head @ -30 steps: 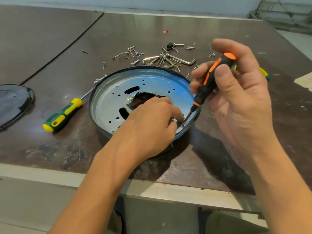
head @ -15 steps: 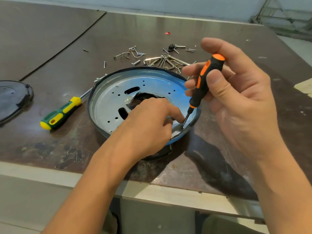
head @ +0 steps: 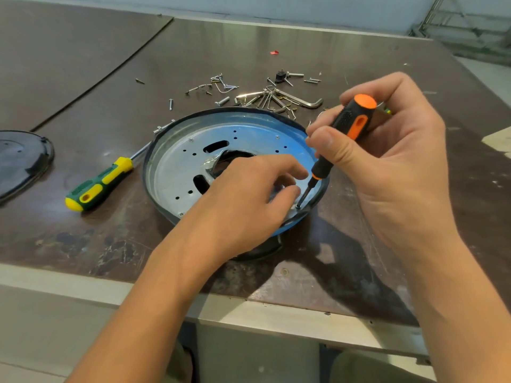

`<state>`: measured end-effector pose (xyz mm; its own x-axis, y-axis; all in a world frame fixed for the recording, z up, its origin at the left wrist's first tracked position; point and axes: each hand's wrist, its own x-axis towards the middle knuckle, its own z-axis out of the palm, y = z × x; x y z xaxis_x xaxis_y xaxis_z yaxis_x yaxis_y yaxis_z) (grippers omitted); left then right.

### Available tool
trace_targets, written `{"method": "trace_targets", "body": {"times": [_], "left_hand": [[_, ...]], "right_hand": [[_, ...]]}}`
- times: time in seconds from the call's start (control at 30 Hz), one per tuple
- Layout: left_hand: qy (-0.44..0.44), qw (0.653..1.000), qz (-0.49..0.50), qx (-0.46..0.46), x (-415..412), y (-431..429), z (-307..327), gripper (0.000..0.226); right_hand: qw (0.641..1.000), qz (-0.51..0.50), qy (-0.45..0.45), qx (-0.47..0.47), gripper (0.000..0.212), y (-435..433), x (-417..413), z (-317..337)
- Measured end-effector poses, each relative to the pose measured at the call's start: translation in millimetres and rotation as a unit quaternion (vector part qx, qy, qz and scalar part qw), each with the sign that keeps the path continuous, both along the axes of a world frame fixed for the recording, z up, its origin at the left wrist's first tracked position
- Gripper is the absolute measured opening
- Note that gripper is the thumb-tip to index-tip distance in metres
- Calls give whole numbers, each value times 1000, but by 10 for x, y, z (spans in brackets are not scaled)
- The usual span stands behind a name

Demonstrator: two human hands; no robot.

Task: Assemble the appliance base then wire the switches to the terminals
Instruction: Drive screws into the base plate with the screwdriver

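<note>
Right grip: the right hand is closed round the orange-and-black screwdriver, thumb and fingers pinching the handle high up, probably so it can be twirled rather than levered.
Driver tip: it leans down to a screw at about 4 o'clock on the metal base plate, just inside the rim; whether the tip is seated in the head is too small to tell.
Left grip: the left hand lies on the plate with its fingers curled, thumb and forefinger beside the tip, apparently steadying the screw; whether they actually pinch it cannot be told.
Base: the round plate sits rim-up on the worktable, near its front edge, central opening partly under the left hand.
Spare tool: a green-and-yellow screwdriver lies at 9 o'clock of the plate, its shaft reaching the rim.
Fasteners: loose screws and hex keys are scattered at 12 o'clock, within reach.
Cover: a dark lid rests far left.
Stage: judged to be base fastening; no switches or wires are visible.
</note>
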<state>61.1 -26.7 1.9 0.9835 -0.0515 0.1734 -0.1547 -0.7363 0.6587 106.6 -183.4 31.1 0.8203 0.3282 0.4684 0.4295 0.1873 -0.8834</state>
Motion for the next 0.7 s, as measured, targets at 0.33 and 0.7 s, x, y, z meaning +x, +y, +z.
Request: {"method": "trace_targets", "body": {"times": [0.33,0.7], "left_hand": [[-14,979,-85,-186,1,29,95,49],[-27,988,-55,-139,73,-61,110,16]], "right_hand": [[999,-48,-16,-12,37,160,-63,-27],[998,-60,-7,-18,31,93,-44,9]]}}
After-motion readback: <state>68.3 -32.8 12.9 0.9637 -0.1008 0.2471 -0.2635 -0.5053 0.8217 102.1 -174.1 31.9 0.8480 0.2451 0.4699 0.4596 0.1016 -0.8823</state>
